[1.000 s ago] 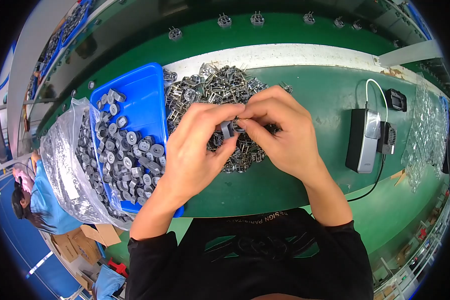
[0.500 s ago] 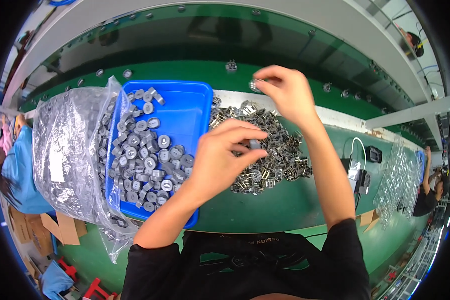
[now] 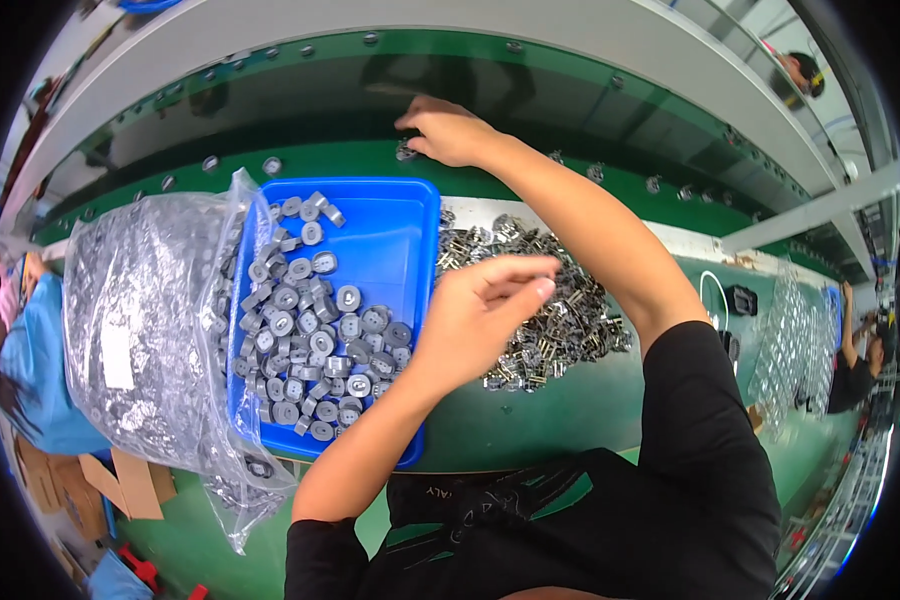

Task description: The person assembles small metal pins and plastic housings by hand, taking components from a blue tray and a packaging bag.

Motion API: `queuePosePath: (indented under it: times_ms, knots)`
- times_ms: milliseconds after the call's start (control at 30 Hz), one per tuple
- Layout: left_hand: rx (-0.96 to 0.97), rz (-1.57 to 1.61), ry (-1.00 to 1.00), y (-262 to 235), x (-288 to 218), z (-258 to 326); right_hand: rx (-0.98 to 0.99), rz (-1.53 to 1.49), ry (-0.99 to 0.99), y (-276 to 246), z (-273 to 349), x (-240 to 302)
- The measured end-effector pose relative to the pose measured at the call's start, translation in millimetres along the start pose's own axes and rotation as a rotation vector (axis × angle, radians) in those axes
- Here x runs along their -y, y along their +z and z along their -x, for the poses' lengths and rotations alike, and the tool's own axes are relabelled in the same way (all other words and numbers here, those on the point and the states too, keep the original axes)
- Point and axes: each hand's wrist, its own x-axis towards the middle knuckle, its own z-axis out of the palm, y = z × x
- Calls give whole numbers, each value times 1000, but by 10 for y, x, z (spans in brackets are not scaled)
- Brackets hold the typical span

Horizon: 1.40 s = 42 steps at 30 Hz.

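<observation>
My left hand (image 3: 485, 318) hovers over a pile of small metal parts with pins (image 3: 570, 335), thumb and fingers curled together. Whatever they hold, if anything, is hidden by the fingers. Farther off, my right hand (image 3: 448, 132) reaches left across the green surface beyond the bench. Its thumb and index finger look apart, somewhat blurred, just over one small round metal part (image 3: 406, 151). Beside my left forearm a blue tray (image 3: 385, 215) holds many grey round parts (image 3: 322, 342), heaped toward its left and near side.
A clear plastic bag (image 3: 135, 300) of grey parts leans against the tray's left side. More small parts (image 3: 653, 184) lie along the green surface. A black device (image 3: 740, 300) with a white cable is at right, near bubble wrap (image 3: 795, 340). Other people sit at both sides.
My right hand has moved left and away with a small metal part, which now lies beneath its fingertips. The grey piece seen in my left fingers no longer shows. The view has shifted slightly.
</observation>
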Motion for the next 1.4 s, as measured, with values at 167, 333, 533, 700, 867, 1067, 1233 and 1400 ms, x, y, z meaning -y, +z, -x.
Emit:
queuePosePath:
  times_ms: [167, 333, 533, 700, 867, 1067, 1233, 1400]
  knots:
    - [-186, 155, 127, -315, -193, -108, -218, -183, 181, -482, 640, 136]
    - [-292, 122, 150, -315, -244, -161, 175, 11, 596, -520, 1285, 381]
    - [-218, 369, 66, -288, -50, -192, -86, -250, 497, -461, 1563, 412]
    - [-206, 438, 19, -350, 0, -191, -363, -599, 487, -633, 1808, 759]
    - [-177, 345, -36, -291, -54, -145, -440, -1141, 410, -625, 2196, 1010]
    - [-95, 141, -49, -127, 31, -113, -453, -1319, 419, -438, 2359, 990]
    - [-71, 147, -151, -30, 153, -159, -438, -1124, 391, -357, 2378, 990]
    - [-195, 75, 95, -248, -59, -135, -580, -780, 489, -541, 2456, 870]
